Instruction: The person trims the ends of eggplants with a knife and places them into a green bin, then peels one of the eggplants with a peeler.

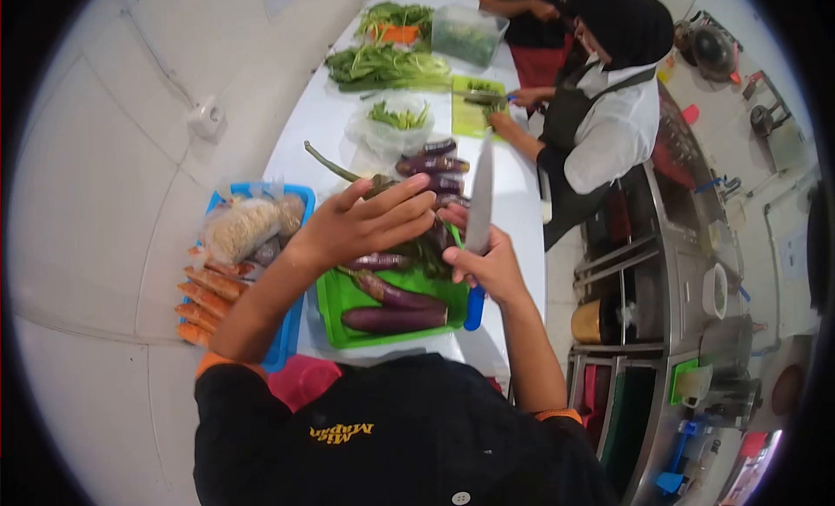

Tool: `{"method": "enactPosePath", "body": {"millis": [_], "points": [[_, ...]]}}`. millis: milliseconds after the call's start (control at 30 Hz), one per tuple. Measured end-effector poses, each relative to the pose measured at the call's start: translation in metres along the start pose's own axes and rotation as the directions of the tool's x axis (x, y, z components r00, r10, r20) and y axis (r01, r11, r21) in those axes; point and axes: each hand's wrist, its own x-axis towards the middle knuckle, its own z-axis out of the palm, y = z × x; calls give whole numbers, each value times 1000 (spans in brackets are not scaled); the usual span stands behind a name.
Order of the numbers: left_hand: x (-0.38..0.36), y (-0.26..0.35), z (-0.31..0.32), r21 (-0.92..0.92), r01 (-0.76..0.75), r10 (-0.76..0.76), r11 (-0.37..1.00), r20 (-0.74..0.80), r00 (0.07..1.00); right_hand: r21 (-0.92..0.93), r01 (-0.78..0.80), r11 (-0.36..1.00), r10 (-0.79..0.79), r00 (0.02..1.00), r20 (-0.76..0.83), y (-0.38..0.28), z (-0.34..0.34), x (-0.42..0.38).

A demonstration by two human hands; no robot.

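My right hand is closed around a knife with a blue handle, its blade pointing up and away from me. My left hand is held out flat, palm down, with its fingers stretched and nothing visible in it. Below both hands is a green tray with purple eggplants inside. Beyond my hands, more eggplants lie in a row on the table. A long green stem reaches out past my left hand. My left hand partly covers the eggplants behind it.
To the left, a blue tray holds carrots and bagged food. Leafy greens and a clear container stand farther up the white table. A co-worker cuts on a yellow-green board.
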Motion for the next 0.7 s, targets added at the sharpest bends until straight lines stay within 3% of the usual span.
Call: {"method": "enactPosePath", "body": {"millis": [33,133,167,233,267,300,333,367,433,533,600,700], "points": [[0,-1,1,11,74,-73,997,-52,996,-23,14,1000,-15,1000,-4,-3,6,3],[-3,11,13,-52,320,-323,946,-237,916,-135,-129,982,142,986,87,-19,13,2],[-10,21,13,-103,355,-367,929,-158,917,-101,-116,988,120,992,42,-18,18,0],[-14,57,32,-616,506,-683,604,-74,726,-25,-145,989,145,989,24,-9,17,-3],[-16,81,33,-866,463,-787,190,148,598,26,-152,988,152,988,-11,2,19,-5],[-16,104,33,-909,318,-761,-269,403,508,78,-156,985,159,986,-43,11,20,-5],[-8,112,34,-736,111,-613,-668,629,478,88,-168,982,175,981,-79,9,28,-9],[-2,112,34,-589,197,-450,-784,757,474,100,-184,978,194,975,-110,8,36,-13],[11,101,15,-221,369,-60,-903,914,401,90,-207,974,215,973,-83,19,38,-20],[0,93,22,-94,222,18,-971,890,455,44,-221,974,223,974,-34,3,37,-32],[-2,77,15,-4,158,71,-987,882,466,158,-193,968,210,973,-94,4,24,-42],[-49,74,25,105,300,236,-948,863,446,214,-256,943,292,944,-153,23,-6,-59]]}}
